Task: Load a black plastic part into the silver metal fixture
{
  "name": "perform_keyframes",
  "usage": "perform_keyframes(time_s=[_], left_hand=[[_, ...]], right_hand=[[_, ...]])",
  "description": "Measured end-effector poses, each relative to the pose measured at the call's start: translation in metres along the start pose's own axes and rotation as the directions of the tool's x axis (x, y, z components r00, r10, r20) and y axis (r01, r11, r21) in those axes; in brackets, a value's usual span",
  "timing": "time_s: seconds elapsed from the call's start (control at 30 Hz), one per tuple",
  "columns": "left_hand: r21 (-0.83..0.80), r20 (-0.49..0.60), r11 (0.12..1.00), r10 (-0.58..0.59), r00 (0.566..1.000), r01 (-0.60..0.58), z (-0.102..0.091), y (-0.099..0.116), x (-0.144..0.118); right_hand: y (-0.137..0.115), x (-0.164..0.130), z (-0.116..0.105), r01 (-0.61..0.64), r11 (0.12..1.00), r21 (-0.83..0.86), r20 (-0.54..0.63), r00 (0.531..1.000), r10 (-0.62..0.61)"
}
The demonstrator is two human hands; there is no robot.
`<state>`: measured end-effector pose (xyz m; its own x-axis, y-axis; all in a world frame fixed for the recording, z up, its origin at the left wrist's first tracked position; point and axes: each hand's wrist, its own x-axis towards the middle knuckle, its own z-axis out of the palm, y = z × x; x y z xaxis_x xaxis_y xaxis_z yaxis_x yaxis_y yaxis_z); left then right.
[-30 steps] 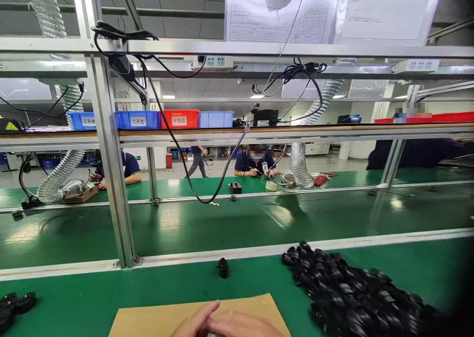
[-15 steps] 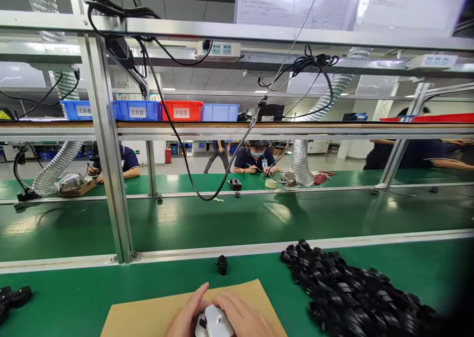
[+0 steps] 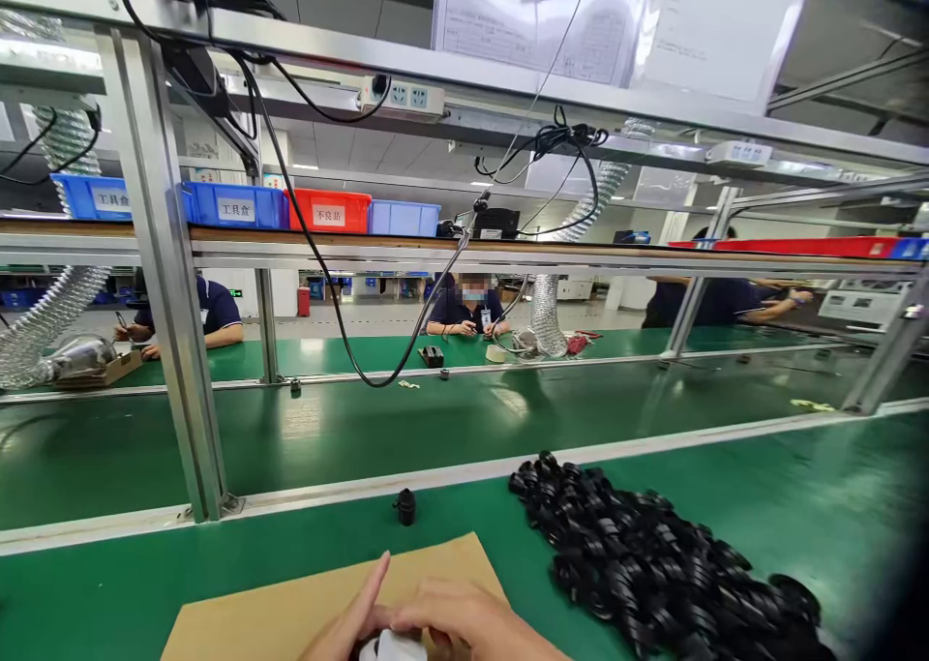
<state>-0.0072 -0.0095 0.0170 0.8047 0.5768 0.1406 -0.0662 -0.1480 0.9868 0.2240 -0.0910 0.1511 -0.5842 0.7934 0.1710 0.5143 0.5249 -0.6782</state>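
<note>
At the bottom of the head view, a smooth white plastic part is held low over a brown cardboard sheet; its lower portion is cut off by the frame. My left hand grips it from the left, thumb pointing up. My right hand is closed, its bent fingers against the top and right side of the part. Those fingertips are partly hidden. Just beyond the cardboard, a small black cylindrical cap stands on the green bench.
A large heap of black ring-like parts lies to the right. A metal upright rises at left, and a black cable loops down ahead. Blue bins and a red bin line the shelf. Co-workers sit across the benches.
The view has turned rightward, so the scene sits further left. My right hand has shifted and curled over the white part, which shows less than before.
</note>
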Motion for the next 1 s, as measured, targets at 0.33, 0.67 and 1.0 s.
perform_keyframes(time_s=[0.33, 0.67, 1.0], left_hand=[[-0.062, 0.028, 0.998, -0.002, 1.0, 0.004, 0.004, 0.031, -0.014], [0.054, -0.326, 0.999, 0.009, 0.945, 0.009, 0.036, 0.051, -0.03], [0.141, -0.314, 0.99, 0.033, 0.949, 0.013, 0.027, 0.047, -0.028]], right_hand=[[-0.014, 0.009, 0.001, 0.022, 0.993, 0.114, 0.136, 0.99, -0.037], [-0.015, 0.011, 0.016, -0.03, 1.0, 0.008, -0.033, 0.999, 0.031], [-0.016, 0.01, 0.021, -0.029, 0.996, 0.08, -0.074, 0.997, 0.035]])
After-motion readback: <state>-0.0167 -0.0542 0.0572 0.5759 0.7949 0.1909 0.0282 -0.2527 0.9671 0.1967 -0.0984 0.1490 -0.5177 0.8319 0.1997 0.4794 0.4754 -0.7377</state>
